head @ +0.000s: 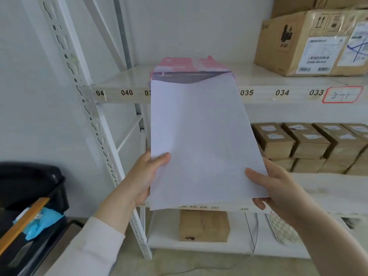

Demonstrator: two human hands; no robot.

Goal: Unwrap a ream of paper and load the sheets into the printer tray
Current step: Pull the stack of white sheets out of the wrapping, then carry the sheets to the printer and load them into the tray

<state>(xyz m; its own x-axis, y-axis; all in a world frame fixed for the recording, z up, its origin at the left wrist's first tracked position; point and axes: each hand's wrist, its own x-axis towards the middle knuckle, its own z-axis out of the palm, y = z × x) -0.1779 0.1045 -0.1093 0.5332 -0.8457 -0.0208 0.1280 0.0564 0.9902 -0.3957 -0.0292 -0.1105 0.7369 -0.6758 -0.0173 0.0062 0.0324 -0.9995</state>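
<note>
A stack of white sheets (201, 136) is held up in front of the shelving, its far end still inside the torn pink wrapper (189, 65) that lies on the upper shelf. My left hand (145, 176) grips the near left edge of the stack, thumb on top. My right hand (278, 186) holds the near right corner, thumb on top and fingers underneath. No printer tray can be made out for certain; a black object sits at the lower left.
White metal shelving (282, 92) with number labels stands ahead. A large cardboard box (310, 42) is at the upper right, several small boxes (310, 146) on the middle shelf, one box (204, 226) below. A black bin (29, 188) with blue and orange items sits at the left.
</note>
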